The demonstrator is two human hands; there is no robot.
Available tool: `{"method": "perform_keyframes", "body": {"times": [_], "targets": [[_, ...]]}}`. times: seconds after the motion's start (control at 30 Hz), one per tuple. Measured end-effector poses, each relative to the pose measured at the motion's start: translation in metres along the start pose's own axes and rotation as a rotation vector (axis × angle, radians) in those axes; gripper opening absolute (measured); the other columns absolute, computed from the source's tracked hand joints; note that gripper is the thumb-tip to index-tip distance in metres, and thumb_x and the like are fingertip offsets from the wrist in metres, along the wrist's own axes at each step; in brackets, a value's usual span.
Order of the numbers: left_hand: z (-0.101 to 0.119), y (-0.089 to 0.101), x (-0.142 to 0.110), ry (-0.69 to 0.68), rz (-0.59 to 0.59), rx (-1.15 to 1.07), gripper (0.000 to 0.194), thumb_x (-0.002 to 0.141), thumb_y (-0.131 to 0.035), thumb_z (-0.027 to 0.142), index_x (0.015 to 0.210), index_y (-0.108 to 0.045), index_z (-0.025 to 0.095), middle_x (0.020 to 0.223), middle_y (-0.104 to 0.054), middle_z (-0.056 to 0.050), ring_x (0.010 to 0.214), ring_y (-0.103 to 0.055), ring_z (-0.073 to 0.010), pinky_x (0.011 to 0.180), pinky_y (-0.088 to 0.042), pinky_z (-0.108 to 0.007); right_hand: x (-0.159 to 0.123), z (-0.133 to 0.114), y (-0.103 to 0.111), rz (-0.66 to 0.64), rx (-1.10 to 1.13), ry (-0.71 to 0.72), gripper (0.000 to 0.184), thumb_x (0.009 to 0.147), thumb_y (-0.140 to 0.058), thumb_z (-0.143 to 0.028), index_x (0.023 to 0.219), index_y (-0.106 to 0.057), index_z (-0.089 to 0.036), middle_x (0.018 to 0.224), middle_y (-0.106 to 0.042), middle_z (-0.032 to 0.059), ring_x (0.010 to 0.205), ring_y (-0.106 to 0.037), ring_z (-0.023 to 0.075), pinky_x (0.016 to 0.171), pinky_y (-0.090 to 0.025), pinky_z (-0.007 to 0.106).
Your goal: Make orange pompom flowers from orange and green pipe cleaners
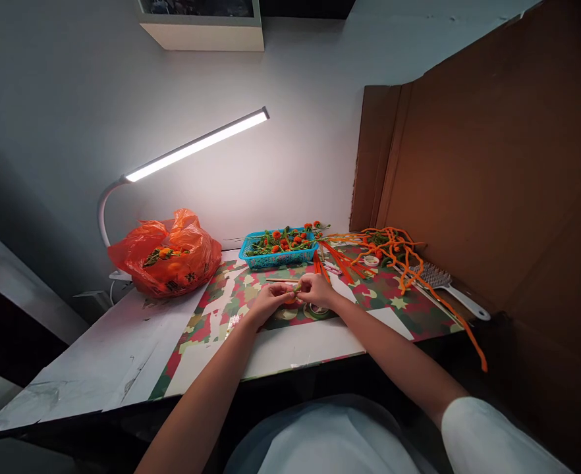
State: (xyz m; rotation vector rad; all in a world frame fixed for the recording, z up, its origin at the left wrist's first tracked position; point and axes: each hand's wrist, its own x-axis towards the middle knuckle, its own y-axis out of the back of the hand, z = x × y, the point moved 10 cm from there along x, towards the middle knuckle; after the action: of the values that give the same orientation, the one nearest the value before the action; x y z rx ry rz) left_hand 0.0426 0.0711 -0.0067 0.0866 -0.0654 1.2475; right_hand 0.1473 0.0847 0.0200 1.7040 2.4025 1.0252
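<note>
My left hand (271, 299) and my right hand (317, 291) meet over the front middle of the table, fingers pinched together. Between their fingertips is a small orange and green piece (291, 299), mostly covered by the fingers, so its exact kind is unclear. A roll of green tape (319, 311) lies just under my right hand. Behind the hands rests a thin stick (276, 280). Farther back stands a blue plastic basket (279, 262) filled with orange flower heads on green stems (284, 246).
An orange plastic bag (186, 263) holding orange flowers sits at left under a lit lamp (199, 146). On the right lie tangled orange fuzzy strips (392, 240), a white roll (371, 261) and a hairbrush (463, 301). A cardboard panel (488, 151) walls off the right side.
</note>
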Motion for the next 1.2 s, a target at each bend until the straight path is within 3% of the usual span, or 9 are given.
{"method": "perform_keyframes", "body": {"times": [0.17,0.4,0.67,0.8,1.03,1.2], "targets": [[0.0,0.006,0.002,-0.037,0.036,-0.004,0.034,0.062,-0.076,0.043,0.078,-0.067,0.014,0.08,-0.069,-0.006,0.072,-0.065,-0.0187,0.066,-0.052,-0.028,0.001,0.003,-0.004,-0.016,0.034,-0.015,0.009,0.064,-0.064,-0.019,0.06,-0.057,-0.015,0.047,-0.052,-0.0047,0.045,-0.046,0.0077,0.045,-0.032,0.019],[0.0,0.009,0.005,-0.031,0.051,-0.014,0.029,0.064,-0.075,0.04,0.073,-0.068,0.014,0.09,-0.067,-0.007,0.077,-0.062,-0.0164,0.066,-0.049,-0.024,0.003,0.005,-0.009,-0.078,0.188,0.009,0.026,0.071,-0.066,-0.039,0.077,-0.065,-0.014,0.051,-0.059,-0.001,0.048,-0.053,0.011,0.047,-0.038,0.021],[0.001,-0.007,0.0,0.065,-0.101,-0.186,0.021,0.065,-0.076,0.03,0.072,-0.064,0.014,0.079,-0.063,-0.003,0.072,-0.059,-0.0129,0.066,-0.05,-0.024,0.001,-0.013,0.001,-0.071,0.026,0.175,0.012,0.077,-0.062,-0.026,0.082,-0.066,-0.016,0.056,-0.061,-0.0016,0.052,-0.056,0.0111,0.054,-0.041,0.021],[-0.003,-0.015,-0.003,0.129,-0.179,-0.283,0.02,0.064,-0.077,0.025,0.07,-0.062,0.014,0.073,-0.061,-0.001,0.067,-0.06,-0.0115,0.069,-0.051,-0.026,-0.001,-0.024,0.002,-0.062,-0.073,0.299,0.018,0.076,-0.063,-0.02,0.093,-0.067,-0.017,0.059,-0.064,-0.0017,0.053,-0.055,0.0106,0.057,-0.04,0.02],[-0.017,-0.008,0.001,0.17,-0.149,-0.322,0.026,0.062,-0.078,0.02,0.081,-0.062,0.012,0.081,-0.065,-0.004,0.078,-0.065,-0.0159,0.077,-0.054,-0.03,-0.004,-0.025,-0.003,-0.048,-0.11,0.357,0.02,0.074,-0.06,-0.015,0.091,-0.07,-0.016,0.054,-0.058,-0.0025,0.051,-0.047,0.0094,0.056,-0.037,0.02],[-0.015,-0.003,0.002,0.168,-0.098,-0.327,0.031,0.062,-0.078,0.018,0.087,-0.059,0.013,0.092,-0.065,-0.006,0.079,-0.066,-0.0172,0.072,-0.056,-0.029,-0.002,-0.022,-0.007,-0.06,-0.023,0.315,0.017,0.074,-0.058,-0.017,0.083,-0.071,-0.014,0.053,-0.055,-0.0024,0.051,-0.045,0.0092,0.055,-0.037,0.021]]}}
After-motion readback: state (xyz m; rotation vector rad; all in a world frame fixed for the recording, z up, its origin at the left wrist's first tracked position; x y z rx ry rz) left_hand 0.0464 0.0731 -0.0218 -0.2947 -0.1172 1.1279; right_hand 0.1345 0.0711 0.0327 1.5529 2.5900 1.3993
